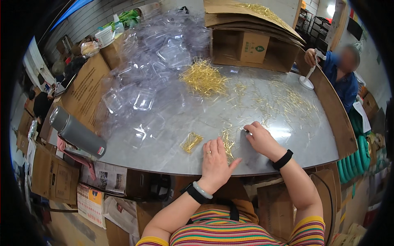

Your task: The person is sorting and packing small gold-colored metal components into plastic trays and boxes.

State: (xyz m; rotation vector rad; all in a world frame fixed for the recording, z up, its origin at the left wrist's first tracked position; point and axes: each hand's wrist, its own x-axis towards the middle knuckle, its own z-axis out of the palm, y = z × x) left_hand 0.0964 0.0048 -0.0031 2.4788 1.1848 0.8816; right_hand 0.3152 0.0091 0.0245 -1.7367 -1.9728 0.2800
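My left hand [216, 166] lies flat near the table's front edge, fingers stretched out, a ring on one finger. Along its right side runs a narrow strip of thin gold wire-like pieces [227, 139]. My right hand [262, 141] is just right of that strip, its fingertips pinched together at the tabletop. Something small and dark shows at the fingertips, too small to name. A small neat bundle of gold pieces [191, 142] rests left of my left hand. Farther back stands a large tangled heap of gold pieces [204, 78], and more lie scattered to the right [289, 98].
Clear plastic containers [164, 53] pile up at the back left. A grey bottle [78, 131] leans over the left edge. Cardboard boxes [225, 45] stand at the back; a cardboard wall [334, 110] borders the right. Beyond it a person [344, 78] grips a white stand [306, 82].
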